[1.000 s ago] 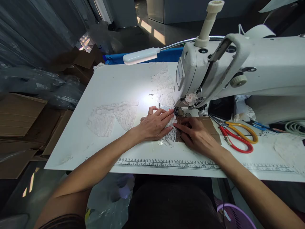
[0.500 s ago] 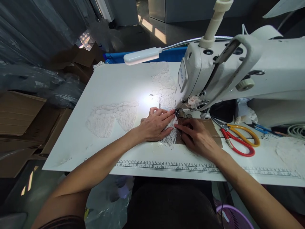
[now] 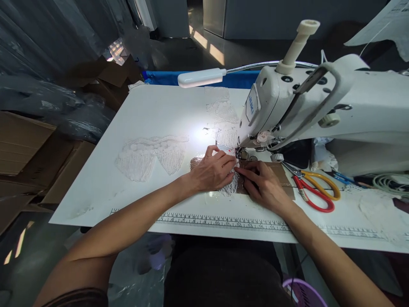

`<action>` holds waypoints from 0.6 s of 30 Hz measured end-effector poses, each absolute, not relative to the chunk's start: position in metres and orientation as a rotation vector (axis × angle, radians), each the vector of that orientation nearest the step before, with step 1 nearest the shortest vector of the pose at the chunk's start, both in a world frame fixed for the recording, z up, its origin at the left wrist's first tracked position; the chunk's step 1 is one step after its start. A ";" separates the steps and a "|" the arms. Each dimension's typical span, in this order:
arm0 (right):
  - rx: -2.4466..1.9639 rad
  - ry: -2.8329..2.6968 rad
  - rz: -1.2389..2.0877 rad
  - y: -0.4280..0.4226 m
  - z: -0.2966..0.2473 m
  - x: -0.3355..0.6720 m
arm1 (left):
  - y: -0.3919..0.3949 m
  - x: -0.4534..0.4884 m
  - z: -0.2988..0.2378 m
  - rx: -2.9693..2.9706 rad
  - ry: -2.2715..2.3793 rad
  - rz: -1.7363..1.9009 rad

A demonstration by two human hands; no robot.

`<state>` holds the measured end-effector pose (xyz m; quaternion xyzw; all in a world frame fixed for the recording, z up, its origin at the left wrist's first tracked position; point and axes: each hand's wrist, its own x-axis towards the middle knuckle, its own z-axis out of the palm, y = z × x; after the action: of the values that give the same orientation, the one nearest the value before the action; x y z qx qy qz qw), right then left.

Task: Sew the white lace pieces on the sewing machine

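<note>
Top [image 3: 220,277]: near-black with a faint brown cast, plain cloth, soft and rounded over the front of the body
Left sleeve [image 3: 79,297]: short, dark like the top, ending above the elbow, with ridged folds or bands around its hem
Left forearm [image 3: 150,207]: bare, smooth, tapering to a slim wrist
Right forearm [image 3: 322,243]: bare and slim as far as it shows
Left hand [image 3: 213,171]: bare, with slender fingers
Right hand [image 3: 263,183]: bare, with long, thin fingers
Nails: too small to tell

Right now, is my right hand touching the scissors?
Apart: the head view shows brown sheet and white table between your right hand and the scissors.
</note>
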<state>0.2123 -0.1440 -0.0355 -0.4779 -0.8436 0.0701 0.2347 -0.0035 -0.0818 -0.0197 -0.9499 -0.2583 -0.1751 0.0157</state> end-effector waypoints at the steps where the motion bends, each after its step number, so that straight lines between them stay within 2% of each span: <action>1: -1.312 -2.312 0.195 -0.144 -0.035 0.212 | -0.082 -0.003 -0.019 -2.961 -0.775 -0.551; 12: -1.335 -2.257 0.261 -0.141 -0.032 0.209 | -0.077 -0.004 -0.012 -2.988 -0.843 -0.480; 18: -1.416 -2.293 0.146 -0.134 -0.026 0.205 | -0.078 -0.003 -0.012 -2.979 -0.937 -0.447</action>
<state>0.2053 -0.1343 -0.0265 -0.5117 -0.8289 0.0529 0.2195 -0.0026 -0.0782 -0.0119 -0.9443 -0.2971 -0.1416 -0.0067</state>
